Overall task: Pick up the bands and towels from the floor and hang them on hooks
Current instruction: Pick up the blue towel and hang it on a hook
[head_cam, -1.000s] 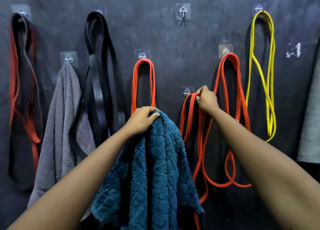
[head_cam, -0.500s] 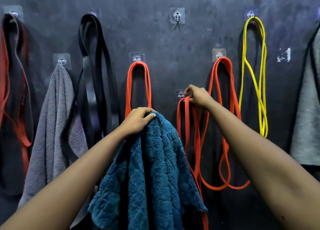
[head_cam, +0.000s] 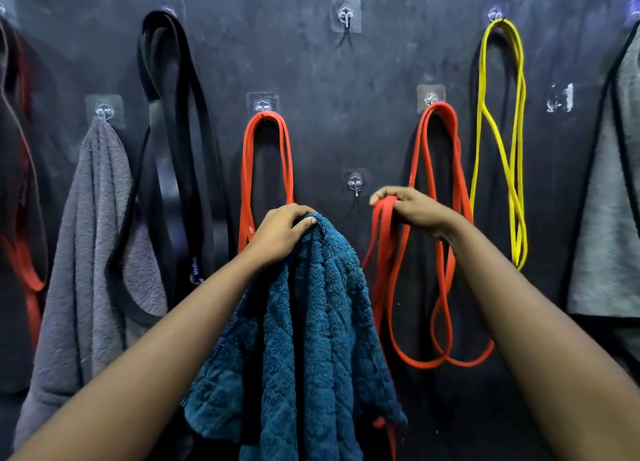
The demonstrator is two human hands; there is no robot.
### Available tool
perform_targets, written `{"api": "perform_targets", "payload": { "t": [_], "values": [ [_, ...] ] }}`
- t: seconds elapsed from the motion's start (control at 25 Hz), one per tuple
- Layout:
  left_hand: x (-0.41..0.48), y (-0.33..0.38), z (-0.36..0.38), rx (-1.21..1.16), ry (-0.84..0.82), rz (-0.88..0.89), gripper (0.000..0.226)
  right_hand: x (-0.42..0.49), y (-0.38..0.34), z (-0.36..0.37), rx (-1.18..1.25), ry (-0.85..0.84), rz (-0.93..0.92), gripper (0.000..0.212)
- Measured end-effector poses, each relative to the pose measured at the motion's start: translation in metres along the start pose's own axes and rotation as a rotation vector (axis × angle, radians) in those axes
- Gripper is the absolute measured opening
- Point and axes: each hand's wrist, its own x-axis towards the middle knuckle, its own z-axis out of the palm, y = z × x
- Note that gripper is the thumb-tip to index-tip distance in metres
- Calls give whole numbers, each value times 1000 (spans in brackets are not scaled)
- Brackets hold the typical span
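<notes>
Left hand (head_cam: 282, 233) gripping blue towel (head_cam: 304, 349) bunched below it, right hand (head_cam: 412, 209) pinching red band (head_cam: 382, 238), empty hook (head_cam: 355, 183) just above, between both hands

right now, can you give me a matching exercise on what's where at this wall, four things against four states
1 blue towel
2 yellow band
3 black band
4 low middle hook

a bare
b hung at the upper right
c gripped by the left hand
d hung at the upper left

Pairs: 1-c, 2-b, 3-d, 4-a
</notes>
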Motion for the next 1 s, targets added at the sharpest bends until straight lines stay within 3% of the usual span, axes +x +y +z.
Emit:
{"api": "perform_targets", "payload": {
  "t": [0.16, 0.28, 0.4, 0.52, 0.64, 0.8, 1.0],
  "values": [
    [18, 12, 21, 10, 26, 49, 23, -41, 27, 3, 170, 159, 24, 23],
    [40, 27, 40, -18, 42, 83, 22, -33, 24, 17, 235, 124, 5, 33],
    [57, 31, 46, -79, 70, 96, 21, -16, 21, 24, 277, 1, 17, 24],
    [70, 23, 46, -151, 132, 63, 16, 2, 17, 17, 220, 94, 31, 8],
    [80, 19, 45, -191, 188, 15, 18, 16, 18, 1, -14, 363, 43, 19],
    [90, 18, 42, -167, 206, 15, 19, 28, 13, -6, -91, 428, -10, 19],
    [92, 14, 50, -52, 281, 1, 20, 35, 19, 6, -234, 547, 62, 20]
  ]
}}
